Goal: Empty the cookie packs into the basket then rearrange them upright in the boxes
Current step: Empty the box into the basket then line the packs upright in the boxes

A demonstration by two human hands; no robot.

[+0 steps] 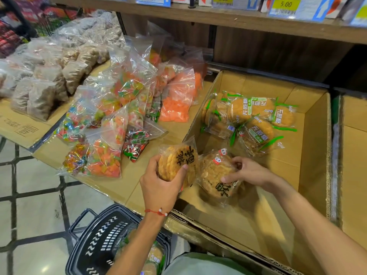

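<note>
Forearms are sitting closest to the lens, both reaching up from the bottom edge. Left hand [158,187] fingers [154,161] are wrapping a round cookie pack [178,161], thumb across its printed face, holding it off the cardboard right over the left rim of the open box [313,155]. Red string bracelet [156,211] is sitting on that wrist. Right hand [246,171] fingers are curling round the right edge of a second cookie pack [214,175], which is sitting inside the box at its near-left corner, face tilting toward the camera; cannot tell if it is standing on edge or leaning. Both packs are sitting just beside each other; cannot tell if the wrappers are touching. Further back in the same box, green-labelled cookie packs [250,116] are lying in a loose pile by the far-left wall, some flat, some on edge. Black basket [99,241] is standing on the tiled floor [29,195] below the left arm, with further cookie packs [155,257] showing inside. Left of the box, clear bags of coloured gummies [111,126] and orange candy [176,102] are lying on flat cardboard [139,185], with bags of brown snacks [43,90] sitting beyond them. Wooden shelf [198,16] with price tags [286,4] is running across the top.
</note>
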